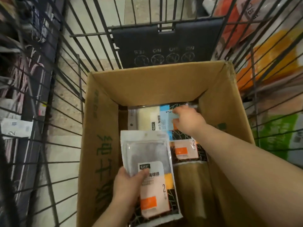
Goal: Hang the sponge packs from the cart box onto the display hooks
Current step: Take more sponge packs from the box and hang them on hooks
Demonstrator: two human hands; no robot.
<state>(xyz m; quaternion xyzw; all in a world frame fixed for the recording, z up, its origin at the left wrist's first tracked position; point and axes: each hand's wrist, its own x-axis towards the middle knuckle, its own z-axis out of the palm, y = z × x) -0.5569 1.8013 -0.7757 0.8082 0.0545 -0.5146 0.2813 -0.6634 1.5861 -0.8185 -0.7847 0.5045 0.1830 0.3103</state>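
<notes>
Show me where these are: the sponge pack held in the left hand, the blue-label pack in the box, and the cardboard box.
held sponge pack (146,151): head view, on the grey sponge.
blue-label pack (166,120): head view, on its pale blue label.
cardboard box (154,86): head view, on its inner far wall.

A wire cart (68,89) carries an open cardboard box (101,145). On the box's floor a pale sponge pack (147,118) lies flat at the right hand (188,122) fingertips (176,110); an orange-labelled sponge pack (183,150) lies nearer than them, right of the left hand (127,189) thumb
</notes>
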